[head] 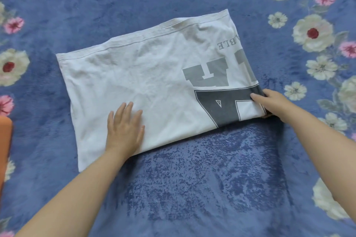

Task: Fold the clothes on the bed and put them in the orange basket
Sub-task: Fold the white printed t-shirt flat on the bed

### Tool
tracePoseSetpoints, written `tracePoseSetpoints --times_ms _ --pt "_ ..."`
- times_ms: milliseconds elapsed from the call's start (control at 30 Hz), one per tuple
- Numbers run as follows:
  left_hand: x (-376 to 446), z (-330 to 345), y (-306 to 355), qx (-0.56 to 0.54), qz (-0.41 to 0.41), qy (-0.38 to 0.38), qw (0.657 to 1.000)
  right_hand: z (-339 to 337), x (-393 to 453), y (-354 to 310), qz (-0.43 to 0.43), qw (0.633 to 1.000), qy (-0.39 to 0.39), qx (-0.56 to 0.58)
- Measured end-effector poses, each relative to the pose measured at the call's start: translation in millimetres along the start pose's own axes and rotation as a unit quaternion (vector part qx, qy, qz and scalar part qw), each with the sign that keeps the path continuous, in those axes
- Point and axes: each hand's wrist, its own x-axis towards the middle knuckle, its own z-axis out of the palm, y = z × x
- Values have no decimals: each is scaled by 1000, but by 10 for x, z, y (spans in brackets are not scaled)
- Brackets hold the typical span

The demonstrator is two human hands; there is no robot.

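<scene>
1. Lying flat across the middle of the blue flowered bedspread (192,188) was a white T-shirt (146,74), folded into a rough rectangle and set slightly askew; its stitched hem ran along the far edge, and its printed side faced up.
2. Grey block letters (206,76) and a darker block letter (225,105) showed on the shirt's right part, seen upside down; smaller letters reading "BLE" sat beyond them, close to the shirt's right edge.
3. The left hand (125,126) rested palm down on the shirt's near portion, left of the dark letter; its fingers were straight and close together, thumb spread out to the side, pressing the cloth and gripping nothing.
4. The right hand (273,103) was at the shirt's near right corner; its thumb lay on top of the fabric over the dark print, while the other fingers were hidden beside or beneath the folded edge, so the corner appeared to be pinched between them.
5. The orange basket (4,150) showed only as a strip at the picture's left edge, well to the left of the shirt and apart from it.
6. White, pink and red-centred flowers (312,33) of the bedspread pattern lay to the right and left of the shirt.
</scene>
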Motion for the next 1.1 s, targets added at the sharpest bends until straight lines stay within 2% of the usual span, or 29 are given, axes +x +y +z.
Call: tracePoseSetpoints --times_ms 133,200,233,300,367,400,500,700,800,933,1100 --pt "794 -12 395 -24 145 38 988 -105 123 17 62 982 -109 142" --pt "1174 -94 671 -14 188 11 982 -133 210 60 77 978 -120 154" --pt "1364 -153 842 0 198 -26 980 -142 277 98 84 978 -108 160" --pt "1684 -301 1182 -4 167 -129 978 -122 364 147 94 975 -67 189" --pt "2017 -330 1450 -3 122 -197 973 -96 436 161 99 973 -26 207" --pt "2172 -346 1579 0 122 -207 971 -89 453 149 100 975 -11 198" --pt "2575 -331 1864 29 182 -195 963 -78 508 142 96 979 4 180" --pt "2942 -241 2057 88 223 -259 936 -124 572 132 100 977 -22 185" --pt "3039 -227 2066 175 238 -226 928 -152 613 113 97 977 -35 186" --pt "3039 -214 2022 232 207 -245 918 -158 626 114 92 979 -35 179" --pt "2875 -311 1782 172 165 -226 944 -167 623 128 75 982 -15 175"
